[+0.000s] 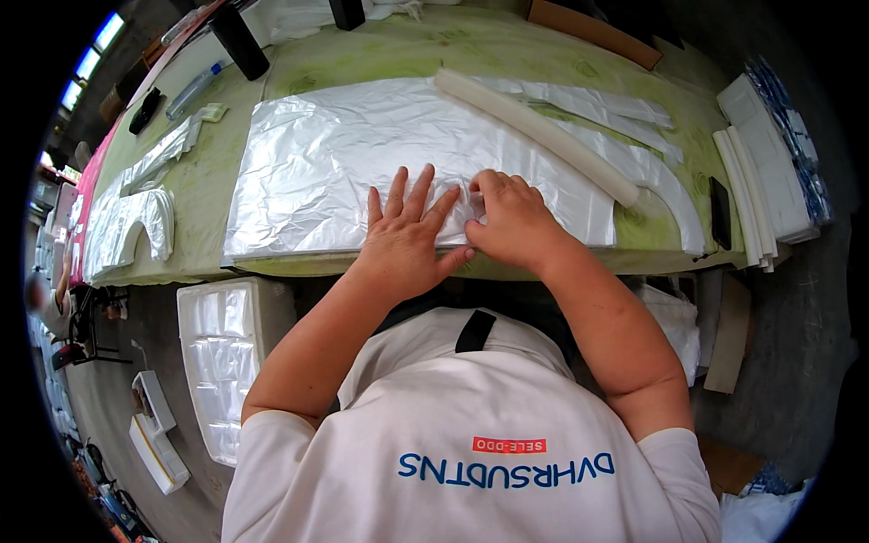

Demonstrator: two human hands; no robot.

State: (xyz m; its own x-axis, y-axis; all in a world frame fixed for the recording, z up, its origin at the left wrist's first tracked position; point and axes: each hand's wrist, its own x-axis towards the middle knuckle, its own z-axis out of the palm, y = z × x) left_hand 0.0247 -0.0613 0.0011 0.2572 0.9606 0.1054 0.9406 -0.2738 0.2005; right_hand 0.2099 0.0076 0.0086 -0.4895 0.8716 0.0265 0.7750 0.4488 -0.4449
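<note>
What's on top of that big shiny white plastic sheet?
On the sheet are the spread left hand, the right hand with bent fingers, and a long pale roll slanting across its right part. Whatever they cover can't be seen.

A green patterned table [407, 56] spreads beneath the fingers [396, 192], a wide silvery-white plastic sheet [317, 163] lying on it right under them; well left of the fingers are more folded plastic [113, 217], a clear bottle [190, 93] and a small black object [145, 110]; to their right, curved plastic strips [670, 185] and a flat black device [720, 213]
</note>
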